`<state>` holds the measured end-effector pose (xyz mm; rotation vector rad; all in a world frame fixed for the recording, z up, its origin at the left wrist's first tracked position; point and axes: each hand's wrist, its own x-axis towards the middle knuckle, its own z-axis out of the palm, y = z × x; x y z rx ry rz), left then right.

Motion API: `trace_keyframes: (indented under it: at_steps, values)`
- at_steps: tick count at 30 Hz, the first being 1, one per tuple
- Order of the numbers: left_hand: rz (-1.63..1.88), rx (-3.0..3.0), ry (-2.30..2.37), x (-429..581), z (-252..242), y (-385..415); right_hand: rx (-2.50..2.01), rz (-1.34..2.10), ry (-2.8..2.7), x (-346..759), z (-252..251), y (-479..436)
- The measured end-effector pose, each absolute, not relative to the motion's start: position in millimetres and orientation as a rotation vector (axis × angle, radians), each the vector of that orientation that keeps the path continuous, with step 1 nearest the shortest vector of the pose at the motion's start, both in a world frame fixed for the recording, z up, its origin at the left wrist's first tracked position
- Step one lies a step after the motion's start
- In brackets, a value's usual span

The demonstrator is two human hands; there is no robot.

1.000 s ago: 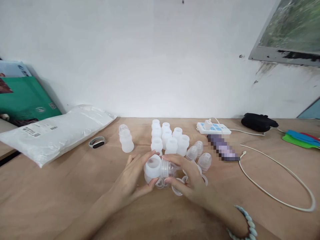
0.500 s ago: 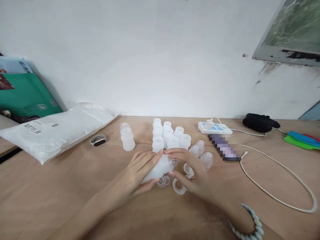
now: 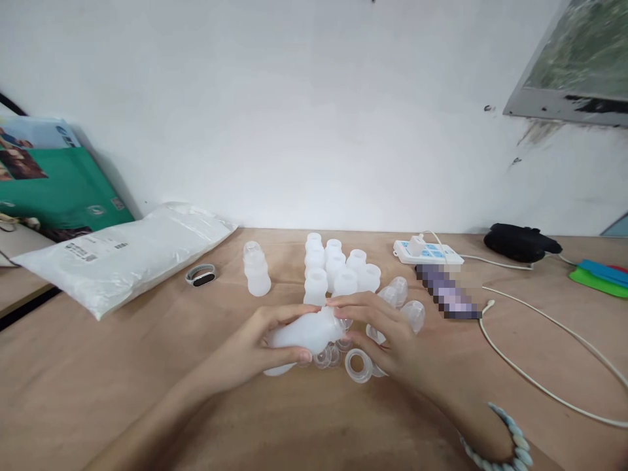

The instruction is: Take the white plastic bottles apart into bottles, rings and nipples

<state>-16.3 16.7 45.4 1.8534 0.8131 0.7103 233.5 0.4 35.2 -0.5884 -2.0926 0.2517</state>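
Note:
My left hand [image 3: 258,347] is wrapped round a small translucent white bottle [image 3: 301,333] lying on its side just above the wooden table [image 3: 122,379]. At the bottle's mouth, my right hand [image 3: 387,340] pinches a clear teat-like cap [image 3: 342,322] with thumb and fingers. Loose clear rings and caps [image 3: 357,364] lie under and beside my hands. A cluster of several upright white bottles [image 3: 338,271] stands just behind them, and one capped bottle [image 3: 257,269] stands apart to the left.
A white plastic bag [image 3: 122,255] and green boxes [image 3: 53,190] sit at the back left, with a wristband [image 3: 201,275] nearby. A power strip [image 3: 428,252], a blurred flat object [image 3: 449,294], a white cable [image 3: 549,379] and a black item [image 3: 520,241] lie to the right.
The bottle has tipped from mouth-towards-me onto its side and my left hand has closed round it. My right hand has stayed at its mouth with the clear cap.

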Motion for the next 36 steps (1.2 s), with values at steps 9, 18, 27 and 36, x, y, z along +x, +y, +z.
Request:
trace_keyframes:
  at_steps: [9, 18, 27, 36]
  values:
    - [0.611, 1.650, 0.669, -13, 42, 21, -0.638, 0.227, -2.071, 229, 30, -2]
    - [0.723, 1.866, 0.843, -3, 36, 12, -0.699, 0.213, -2.043, 225, 31, -6]
    - [0.684, 1.593, 0.694, -9, 40, 21, -0.644, 0.261, -2.103, 224, 35, -5]
    - [0.481, 1.374, 0.541, -14, 46, 26, -0.494, 0.272, -2.078, 222, 37, -6]
